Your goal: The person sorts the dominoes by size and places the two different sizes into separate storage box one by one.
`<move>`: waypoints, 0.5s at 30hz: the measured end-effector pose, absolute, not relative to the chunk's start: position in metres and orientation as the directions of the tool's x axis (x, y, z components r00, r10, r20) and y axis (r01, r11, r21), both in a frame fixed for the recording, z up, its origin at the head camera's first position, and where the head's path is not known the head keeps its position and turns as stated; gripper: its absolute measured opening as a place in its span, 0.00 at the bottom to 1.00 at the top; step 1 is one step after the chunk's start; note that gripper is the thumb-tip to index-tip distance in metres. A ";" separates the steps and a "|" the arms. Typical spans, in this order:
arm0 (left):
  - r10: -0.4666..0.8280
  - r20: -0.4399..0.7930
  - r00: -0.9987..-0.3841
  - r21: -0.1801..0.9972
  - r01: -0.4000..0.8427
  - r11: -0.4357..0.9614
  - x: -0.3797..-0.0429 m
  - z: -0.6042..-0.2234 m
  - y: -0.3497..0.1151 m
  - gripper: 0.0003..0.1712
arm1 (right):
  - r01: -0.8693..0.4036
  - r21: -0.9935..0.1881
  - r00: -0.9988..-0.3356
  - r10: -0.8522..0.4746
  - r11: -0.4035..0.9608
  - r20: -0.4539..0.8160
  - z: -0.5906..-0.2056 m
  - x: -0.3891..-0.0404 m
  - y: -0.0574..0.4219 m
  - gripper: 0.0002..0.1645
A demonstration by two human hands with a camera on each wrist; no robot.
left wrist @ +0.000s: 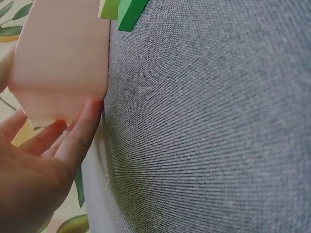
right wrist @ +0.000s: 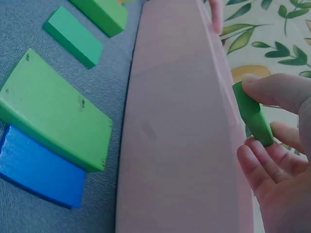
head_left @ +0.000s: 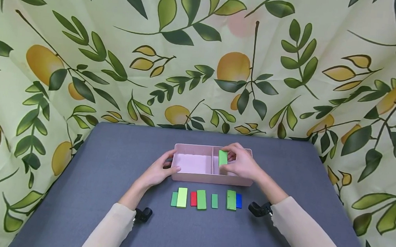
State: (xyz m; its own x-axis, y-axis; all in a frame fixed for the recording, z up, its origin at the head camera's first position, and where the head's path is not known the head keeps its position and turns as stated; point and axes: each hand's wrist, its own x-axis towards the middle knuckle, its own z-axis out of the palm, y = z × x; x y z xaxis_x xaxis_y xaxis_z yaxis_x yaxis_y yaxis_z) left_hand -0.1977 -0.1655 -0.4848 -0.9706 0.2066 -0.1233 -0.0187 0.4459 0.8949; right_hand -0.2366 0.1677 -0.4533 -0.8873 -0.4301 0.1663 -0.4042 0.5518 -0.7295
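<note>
While the right hand (head_left: 243,164) pinches a green rectangular block (head_left: 223,158) over the three-o'clock side of the pink divided box (head_left: 211,178), the left hand (head_left: 158,170) grips its nine-o'clock end; slipping fingertips could knock the block into the divider (head_left: 212,161).

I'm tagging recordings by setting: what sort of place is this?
Probably a staged tabletop filming corner: a grey-blue table, a leaf-and-fruit patterned cloth enclosing it, and a black wrist-worn device.
</note>
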 end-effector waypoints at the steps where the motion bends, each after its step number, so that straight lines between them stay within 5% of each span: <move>1: 0.208 -0.123 -0.970 0.895 -0.018 0.447 -0.198 -0.485 -0.166 0.43 | -0.397 -0.727 -0.890 -0.430 0.560 0.154 -0.455 -0.238 0.167 0.36; 15: 0.210 -0.135 -0.968 0.893 -0.027 0.450 -0.198 -0.485 -0.165 0.44 | -0.395 -0.711 -0.865 -0.496 0.581 0.075 -0.475 -0.249 0.157 0.36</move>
State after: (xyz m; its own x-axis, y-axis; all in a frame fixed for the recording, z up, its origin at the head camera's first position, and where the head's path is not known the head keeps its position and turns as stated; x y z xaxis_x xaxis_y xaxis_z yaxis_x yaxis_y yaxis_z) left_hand -0.1977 -0.1649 -0.4846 -0.9683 0.2100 -0.1354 -0.0271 0.4501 0.8926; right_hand -0.2485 0.1571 -0.4752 -0.8652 -0.4958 0.0751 -0.3949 0.5813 -0.7115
